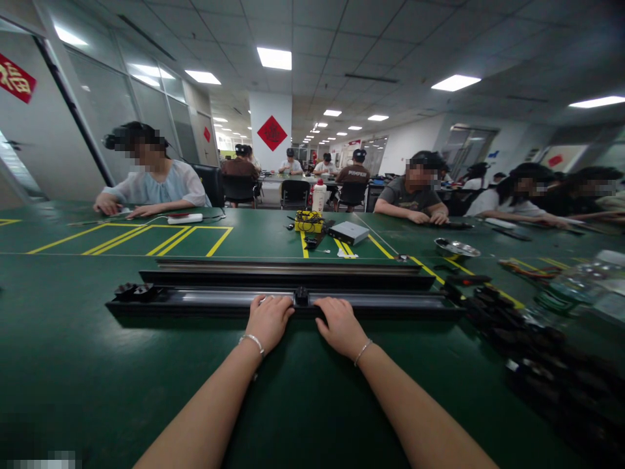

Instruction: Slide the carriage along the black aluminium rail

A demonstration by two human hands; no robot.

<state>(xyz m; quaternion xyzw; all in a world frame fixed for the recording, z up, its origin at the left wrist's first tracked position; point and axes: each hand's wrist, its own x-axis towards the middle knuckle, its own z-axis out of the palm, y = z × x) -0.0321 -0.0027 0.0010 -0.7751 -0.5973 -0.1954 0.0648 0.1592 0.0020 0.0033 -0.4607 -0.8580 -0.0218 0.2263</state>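
Observation:
A long black rail point(195, 298) with a shiny channel lies crosswise on the green table in front of me. My left hand point(269, 322) curls its fingers over the near edge, just left of the rail's middle. To the right of the middle, my right hand point(339, 324) grips the same edge, its thumb on the near side. Between the two hands a small black block point(301, 296) sits in the channel. Several similar black blocks point(134, 292) rest at the rail's left end. My fingertips are partly hidden inside the channel.
Right behind lies another long black rail point(288, 279). Dark parts are heaped point(512, 322) at right, near a metal bowl point(456, 247) and a clear plastic bottle point(561, 286). Farther back are a grey box point(348, 232) and a yellow box point(308, 221). People sit across the table.

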